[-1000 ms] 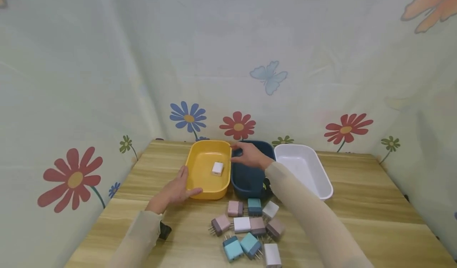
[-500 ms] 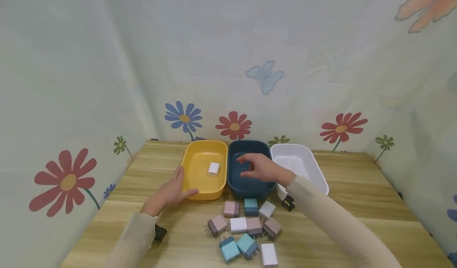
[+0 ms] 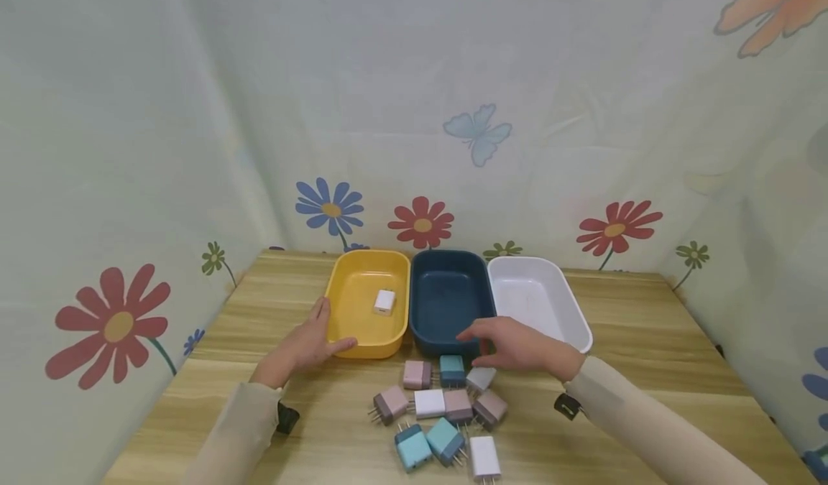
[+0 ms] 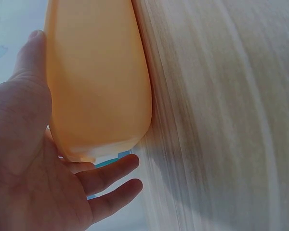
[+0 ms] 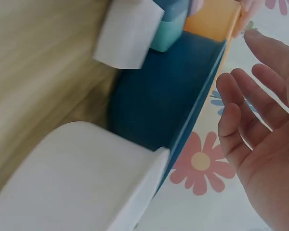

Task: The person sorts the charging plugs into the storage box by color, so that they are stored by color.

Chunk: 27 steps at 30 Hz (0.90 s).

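Observation:
My left hand (image 3: 300,346) rests against the near left corner of the yellow bin (image 3: 333,291), fingers along its left side and thumb at its front. In the left wrist view two fingers of this hand (image 4: 29,125) extend past the bin's end wall (image 4: 98,72). A white charger plug (image 3: 384,302) lies inside the yellow bin. My right hand (image 3: 520,345), holding nothing, hovers over the front rim of the dark blue bin (image 3: 446,305), fingers loosely bent. Just below it are a white charger plug (image 3: 481,380) and a teal one (image 3: 452,370).
Several more pink, white and teal charger plugs (image 3: 458,406) lie in a cluster on the wooden table (image 3: 621,420) before the bins. A white bin (image 3: 540,302) stands right of the dark blue one. Behind the table hangs a flowered cloth (image 3: 388,111).
My right hand has drawn back from the edge between the yellow and dark blue bins, moving right and toward me to the blue bin's front. The left hand has stayed at the yellow bin.

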Each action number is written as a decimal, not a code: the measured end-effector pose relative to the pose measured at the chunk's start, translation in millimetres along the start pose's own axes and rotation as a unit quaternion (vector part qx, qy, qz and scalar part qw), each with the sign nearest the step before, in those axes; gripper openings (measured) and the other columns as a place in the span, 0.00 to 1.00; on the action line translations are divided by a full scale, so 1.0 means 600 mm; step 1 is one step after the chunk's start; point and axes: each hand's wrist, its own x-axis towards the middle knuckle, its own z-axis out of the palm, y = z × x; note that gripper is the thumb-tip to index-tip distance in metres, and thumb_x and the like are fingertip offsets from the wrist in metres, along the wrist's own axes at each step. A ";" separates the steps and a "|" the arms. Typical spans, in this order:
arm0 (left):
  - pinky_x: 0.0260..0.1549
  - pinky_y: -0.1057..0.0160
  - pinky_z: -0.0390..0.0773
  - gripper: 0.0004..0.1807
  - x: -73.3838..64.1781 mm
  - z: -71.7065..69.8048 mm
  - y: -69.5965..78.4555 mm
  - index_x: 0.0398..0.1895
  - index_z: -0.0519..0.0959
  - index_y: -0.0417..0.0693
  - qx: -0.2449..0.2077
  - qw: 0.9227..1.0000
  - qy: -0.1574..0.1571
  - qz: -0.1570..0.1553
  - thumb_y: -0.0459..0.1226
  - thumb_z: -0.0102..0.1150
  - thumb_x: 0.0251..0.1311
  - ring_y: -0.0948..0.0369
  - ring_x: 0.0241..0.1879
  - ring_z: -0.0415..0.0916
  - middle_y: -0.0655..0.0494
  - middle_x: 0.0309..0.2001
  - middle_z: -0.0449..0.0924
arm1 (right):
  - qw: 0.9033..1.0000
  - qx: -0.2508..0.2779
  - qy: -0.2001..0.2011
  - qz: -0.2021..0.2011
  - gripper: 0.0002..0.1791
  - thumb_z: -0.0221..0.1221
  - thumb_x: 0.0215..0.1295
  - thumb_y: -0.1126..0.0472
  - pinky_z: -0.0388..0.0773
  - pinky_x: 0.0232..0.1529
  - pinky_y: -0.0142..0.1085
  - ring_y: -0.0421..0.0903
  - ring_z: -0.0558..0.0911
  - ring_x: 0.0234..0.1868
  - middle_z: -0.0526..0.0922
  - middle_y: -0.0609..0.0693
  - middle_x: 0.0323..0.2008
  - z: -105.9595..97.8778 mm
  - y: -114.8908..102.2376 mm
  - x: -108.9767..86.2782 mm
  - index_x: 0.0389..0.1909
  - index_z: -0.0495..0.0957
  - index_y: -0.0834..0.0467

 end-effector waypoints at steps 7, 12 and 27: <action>0.55 0.48 0.54 0.60 0.001 0.000 -0.002 0.65 0.33 0.32 -0.004 1.000 0.002 0.005 0.64 0.50 0.46 0.41 0.60 0.48 0.35 0.66 0.31 | 1.000 -0.007 -0.005 0.018 0.23 0.63 0.51 0.55 0.72 0.40 0.31 0.42 0.76 0.38 0.77 0.47 0.44 0.019 0.012 -0.030 0.49 0.74 0.56; 0.56 0.48 0.54 0.60 0.001 0.002 -0.002 0.65 0.33 0.32 -0.005 1.000 -0.003 0.002 0.64 0.50 0.47 0.41 0.60 0.48 0.36 0.66 0.31 | 1.000 -0.025 0.000 0.012 0.23 0.63 0.50 0.56 0.71 0.44 0.35 0.41 0.75 0.44 0.76 0.45 0.46 0.033 0.021 -0.044 0.49 0.73 0.57; 0.55 0.48 0.54 0.60 0.001 0.003 -0.003 0.65 0.32 0.34 -0.004 1.000 -0.004 -0.009 0.65 0.49 0.45 0.41 0.60 0.49 0.37 0.66 0.30 | 0.999 -0.036 -0.015 0.005 0.24 0.60 0.53 0.58 0.69 0.48 0.37 0.42 0.71 0.50 0.73 0.46 0.51 0.066 0.028 -0.053 0.53 0.71 0.55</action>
